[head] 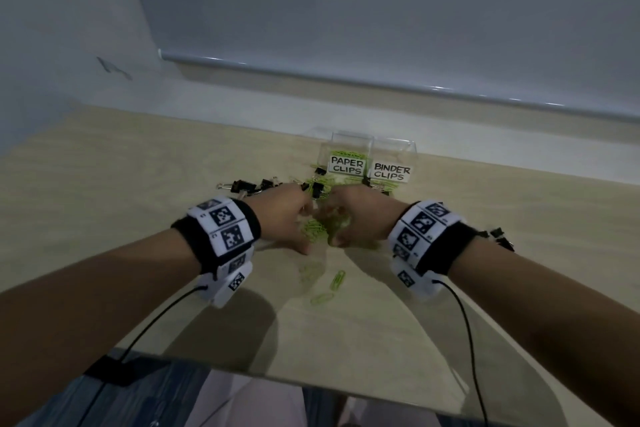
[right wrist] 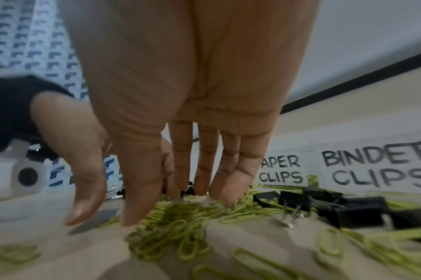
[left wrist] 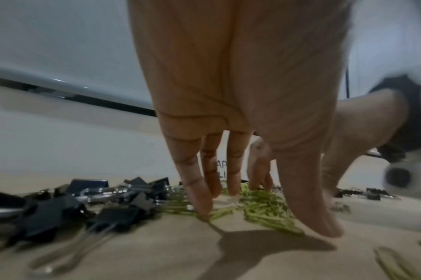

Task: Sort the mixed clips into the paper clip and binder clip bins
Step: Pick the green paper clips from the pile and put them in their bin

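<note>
A heap of green paper clips [head: 317, 229] lies on the table, mixed with black binder clips [head: 244, 185]. My left hand [head: 289, 217] and right hand [head: 358, 218] meet over the heap, one on each side. In the left wrist view my left fingertips [left wrist: 203, 207] point straight down and touch the green clips [left wrist: 264, 206]. In the right wrist view my right fingertips [right wrist: 228, 195] likewise press into the green heap [right wrist: 176, 235]. Neither hand plainly holds a clip. Behind stand two clear bins, labelled PAPER CLIPS [head: 348, 165] and BINDER CLIPS [head: 392, 172].
Loose green clips [head: 337, 279] lie nearer me on the tan table [head: 104, 184]. More binder clips [head: 502, 237] sit beyond my right wrist, and others [right wrist: 336, 207] lie in front of the bins. A wall and a blind rise behind the table.
</note>
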`<state>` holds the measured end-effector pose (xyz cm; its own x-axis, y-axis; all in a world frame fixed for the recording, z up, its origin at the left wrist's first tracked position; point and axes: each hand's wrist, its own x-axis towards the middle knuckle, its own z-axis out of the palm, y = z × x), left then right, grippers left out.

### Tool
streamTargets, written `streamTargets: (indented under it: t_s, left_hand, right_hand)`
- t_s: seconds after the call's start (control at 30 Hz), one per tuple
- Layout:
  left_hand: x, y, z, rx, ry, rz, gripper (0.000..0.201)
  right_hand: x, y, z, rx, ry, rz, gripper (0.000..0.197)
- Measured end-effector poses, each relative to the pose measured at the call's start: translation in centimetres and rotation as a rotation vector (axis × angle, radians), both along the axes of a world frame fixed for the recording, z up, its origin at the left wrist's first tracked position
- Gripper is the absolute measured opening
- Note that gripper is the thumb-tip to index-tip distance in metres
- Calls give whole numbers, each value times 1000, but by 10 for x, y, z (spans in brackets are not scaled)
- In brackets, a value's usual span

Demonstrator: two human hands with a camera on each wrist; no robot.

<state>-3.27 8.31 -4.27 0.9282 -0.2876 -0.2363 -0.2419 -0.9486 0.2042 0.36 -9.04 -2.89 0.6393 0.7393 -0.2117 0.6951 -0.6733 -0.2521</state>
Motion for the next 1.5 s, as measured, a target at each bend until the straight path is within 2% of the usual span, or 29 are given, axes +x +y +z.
streamTargets:
  t_s: [0.1, 0.23, 0.33, 0.47, 0.63, 0.83, 0.97, 1.03, 1.1, 1.17, 1.23, 1.33, 1.43, 1.5]
  left_hand:
    - [1, -5, -9, 7, -28, 10, 51]
    - [4, -10, -13, -140, -35, 46, 37]
    - [7, -15, -10, -185, -9, 53, 26]
    - [13, -21, -7, -140, -7, -43, 9]
    - [19, -17, -4, -127, 16, -106, 5]
    - [40, 2, 2, -397, 15, 43, 10]
    - [65, 4, 21, -629, -89, 126, 7]
    - [81, 1, 30, -754, -142, 183, 8]
    - [99, -6, 37, -847, -197, 244, 11]
    - [117, -16, 38, -893, -251, 322, 12]
    - [132, -25, 35, -863, -302, 380, 8]
    - [146, -39, 30, -675, -323, 324, 7]
    - [147, -46, 28, -425, -266, 199, 12]
    - [140, -45, 27, -332, -272, 135, 14]
  right_hand:
    - [2, 12, -3, -82, -33, 48, 40]
    - [11, 6, -10, -45, -9, 10, 23]
    - [14, -4, -12, -27, -28, 18, 14]
    - [17, -15, -15, -2, -45, 14, 11]
    - [29, -31, -13, 124, 64, -87, 8]
    - [61, -43, 11, 577, 286, -371, 7]
    - [103, -27, 26, 776, 208, -513, 6]
    - [120, -14, 22, 771, 160, -592, 7]
    - [130, -4, 16, 636, 79, -611, 6]
    - [132, 0, 11, 496, 10, -590, 15]
    - [129, -4, 9, 492, -14, -591, 18]
    - [112, -21, 10, 543, -51, -602, 14]
    - [82, -37, 11, 418, -35, -475, 13]
    - [61, -39, 9, 306, 12, -342, 14]
